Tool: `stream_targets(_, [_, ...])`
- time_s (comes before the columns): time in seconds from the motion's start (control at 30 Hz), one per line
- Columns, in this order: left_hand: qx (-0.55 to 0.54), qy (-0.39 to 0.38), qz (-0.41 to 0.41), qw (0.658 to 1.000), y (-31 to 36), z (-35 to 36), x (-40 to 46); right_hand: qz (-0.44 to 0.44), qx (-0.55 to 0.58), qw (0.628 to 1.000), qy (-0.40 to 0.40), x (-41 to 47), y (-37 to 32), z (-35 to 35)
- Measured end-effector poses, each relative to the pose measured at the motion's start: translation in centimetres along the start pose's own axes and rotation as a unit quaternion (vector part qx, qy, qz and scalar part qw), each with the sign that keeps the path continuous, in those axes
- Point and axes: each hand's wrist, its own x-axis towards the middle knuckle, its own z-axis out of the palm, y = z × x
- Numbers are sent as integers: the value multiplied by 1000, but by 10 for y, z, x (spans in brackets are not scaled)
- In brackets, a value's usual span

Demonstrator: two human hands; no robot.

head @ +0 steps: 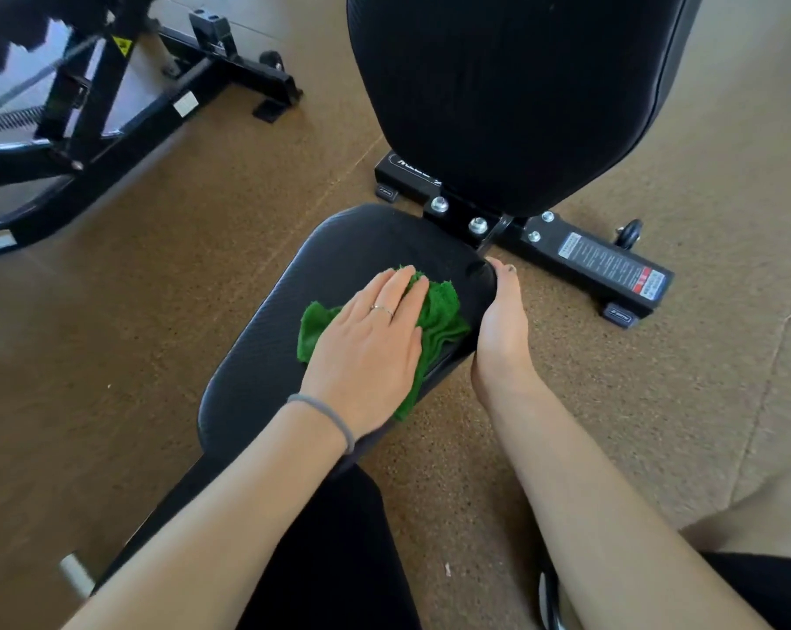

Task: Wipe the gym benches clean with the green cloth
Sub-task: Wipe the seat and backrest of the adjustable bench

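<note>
One green cloth [439,311] under flat left hand [366,343]; right hand [502,329] fingers grip one seat pad [266,356]

A green cloth [434,311], fuzzy and crumpled into loose folds, is lying on the black padded seat of a gym bench [266,356], toward the seat's right edge. Part of the cloth is lying hidden beneath a flat palm, with green folds showing on both sides of it. The seat pad is rounded and textured. The bench's black backrest [511,93] is standing raised behind the seat, tilting upward. A second bench [88,111] is sitting well apart at upper left.
</note>
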Motion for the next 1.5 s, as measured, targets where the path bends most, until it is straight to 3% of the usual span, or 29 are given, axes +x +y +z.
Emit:
stream_targets(0.27, [-4, 18, 30, 999, 3, 14, 93, 0, 29, 994, -106, -2, -15, -21])
stream_targets(0.57, [31, -25, 147, 988, 14, 2, 17, 74, 116, 987, -89, -8, -24, -33])
stream_targets(0.8, [13, -7, 67, 998, 21, 19, 110, 45, 81, 994, -61, 0, -17, -23])
stream_targets(1.1, [20, -20, 69, 997, 19, -3, 3, 44, 27, 999, -12, -12, -12, 2])
stream_targets(1.23, [-4, -4, 30, 1000, 8, 6, 48, -11, -79, 996, 36, -9, -10, 6])
stream_targets(1.37, [-9, 14, -20, 1000, -1, 13, 106, -73, -146, 986, 34, -18, -15, 3])
stream_targets(1.5, [-13, 17, -17, 1000, 5, 8, 72, -85, -175, 980, 29, -21, -26, 2])
